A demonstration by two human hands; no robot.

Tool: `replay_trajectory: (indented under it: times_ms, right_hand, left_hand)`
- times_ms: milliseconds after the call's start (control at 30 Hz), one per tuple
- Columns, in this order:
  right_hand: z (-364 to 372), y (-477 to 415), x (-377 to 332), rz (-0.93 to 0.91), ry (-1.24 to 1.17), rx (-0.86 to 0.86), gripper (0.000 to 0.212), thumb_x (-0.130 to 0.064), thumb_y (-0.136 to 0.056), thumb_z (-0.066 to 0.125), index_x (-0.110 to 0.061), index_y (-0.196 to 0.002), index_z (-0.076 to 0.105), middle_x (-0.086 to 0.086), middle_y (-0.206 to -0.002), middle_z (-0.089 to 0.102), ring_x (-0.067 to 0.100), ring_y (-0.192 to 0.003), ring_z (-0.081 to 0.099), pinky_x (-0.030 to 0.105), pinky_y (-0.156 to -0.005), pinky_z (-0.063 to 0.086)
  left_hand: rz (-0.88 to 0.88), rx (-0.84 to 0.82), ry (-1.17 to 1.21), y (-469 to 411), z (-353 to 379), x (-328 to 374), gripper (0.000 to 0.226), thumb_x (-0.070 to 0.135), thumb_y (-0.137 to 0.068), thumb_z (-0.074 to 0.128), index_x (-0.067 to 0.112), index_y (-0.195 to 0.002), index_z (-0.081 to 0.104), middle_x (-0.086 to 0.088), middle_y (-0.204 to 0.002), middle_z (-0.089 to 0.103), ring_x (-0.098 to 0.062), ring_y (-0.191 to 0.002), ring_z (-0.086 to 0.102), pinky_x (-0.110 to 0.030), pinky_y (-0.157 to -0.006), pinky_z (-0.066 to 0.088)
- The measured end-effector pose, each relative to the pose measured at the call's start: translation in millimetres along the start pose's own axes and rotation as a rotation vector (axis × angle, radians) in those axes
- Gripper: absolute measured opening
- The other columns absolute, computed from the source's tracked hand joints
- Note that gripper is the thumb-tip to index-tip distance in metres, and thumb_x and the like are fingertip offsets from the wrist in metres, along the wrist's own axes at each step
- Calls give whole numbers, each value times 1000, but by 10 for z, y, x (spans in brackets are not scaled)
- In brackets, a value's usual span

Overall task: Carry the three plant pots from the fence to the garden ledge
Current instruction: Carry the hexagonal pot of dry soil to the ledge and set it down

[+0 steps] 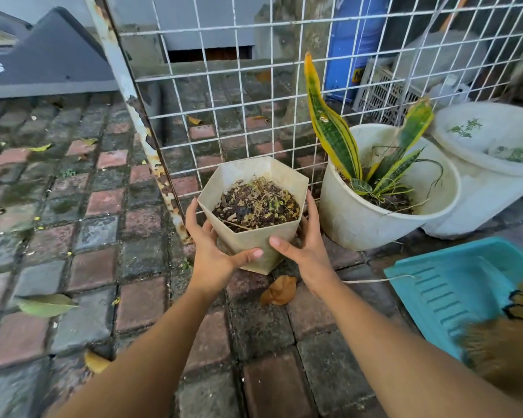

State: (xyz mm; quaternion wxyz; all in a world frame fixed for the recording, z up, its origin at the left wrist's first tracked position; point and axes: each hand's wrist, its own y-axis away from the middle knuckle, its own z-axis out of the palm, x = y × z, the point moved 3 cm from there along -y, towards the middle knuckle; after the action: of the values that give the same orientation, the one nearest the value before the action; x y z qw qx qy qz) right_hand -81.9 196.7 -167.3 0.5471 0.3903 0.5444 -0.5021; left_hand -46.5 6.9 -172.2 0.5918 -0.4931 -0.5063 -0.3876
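A cream hexagonal pot (248,239) filled with soil and dry leaves stands at the foot of the white wire fence (224,95). My left hand (212,251) grips its left side and my right hand (307,245) grips its right side, thumbs across the front wall. Whether the pot touches the paving I cannot tell. To its right stands a round white pot (363,221) with a yellow-edged snake plant. Further right, a larger white pot (480,188) with small green sprigs leans against it.
Wet brick paving (97,206) with fallen leaves spreads left and in front. A turquoise plastic tray (447,288) and a brown broom head (501,351) lie at the right. A rusty fence post (139,116) slants beside the hexagonal pot. A blue drum and crate sit behind the fence.
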Motion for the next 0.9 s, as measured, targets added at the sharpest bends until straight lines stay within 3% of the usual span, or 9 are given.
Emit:
replay_trajectory:
  times_ms: [133, 300, 500, 600, 700, 800, 900]
  right_hand:
    - [52, -28, 80, -32, -34, 18, 113, -20, -66, 88, -36, -157, 23, -15, -158, 41, -12, -134, 54, 16, -104, 49]
    - [58, -26, 92, -37, -11, 61, 109, -14, -66, 91, -46, -151, 30, -14, -152, 47, -11, -130, 58, 17, -101, 52]
    - [-3, 33, 5, -3, -19, 56, 112, -1, -69, 89, -46, -153, 29, 0, -160, 50, 6, -142, 53, 28, -112, 52]
    - [-2, 90, -43, -5, -28, 25, 108, 13, -76, 84, -41, -154, 31, 5, -161, 49, 4, -143, 52, 25, -109, 52]
    - [2, 135, -66, 10, -44, 21, 108, 16, -78, 81, -39, -156, 31, 1, -159, 51, -2, -133, 59, 23, -104, 54]
    - [19, 177, -73, 35, -75, 24, 111, 13, -79, 82, -38, -161, 29, -3, -157, 52, -6, -129, 61, 22, -100, 55]
    - [69, 237, -119, 22, -96, 28, 104, -1, -77, 85, -43, -156, 33, -11, -153, 55, -5, -130, 61, 21, -99, 55]
  left_hand:
    - [-2, 14, 13, -35, 61, -46, 142, 7, -57, 99, 35, -159, 4, 7, -149, 48, 0, -133, 60, -23, -105, 55]
    - [-25, 20, 62, -53, 60, -22, 144, 20, -49, 100, 40, -158, 8, 5, -149, 50, 0, -130, 63, -24, -99, 59]
    - [-17, 79, 81, 2, 103, 7, 142, -4, -50, 94, 29, -161, 11, 2, -148, 53, -3, -127, 65, -27, -96, 60]
    - [-24, 88, 89, 51, 106, 58, 143, -3, -48, 95, 25, -161, 12, 3, -144, 56, -6, -126, 67, -31, -98, 62]
    - [-23, 85, 90, 117, 101, 110, 144, 5, -46, 98, 23, -160, 13, 13, -139, 60, 0, -122, 68, -24, -94, 61]
    - [0, 83, 81, 194, 102, 162, 136, 0, -52, 95, 22, -160, 14, 38, -124, 65, 7, -119, 67, -17, -91, 59]
    - [10, 104, 86, 263, 71, 248, 137, 5, -52, 98, 26, -160, 17, 38, -121, 66, 0, -122, 68, -23, -93, 60]
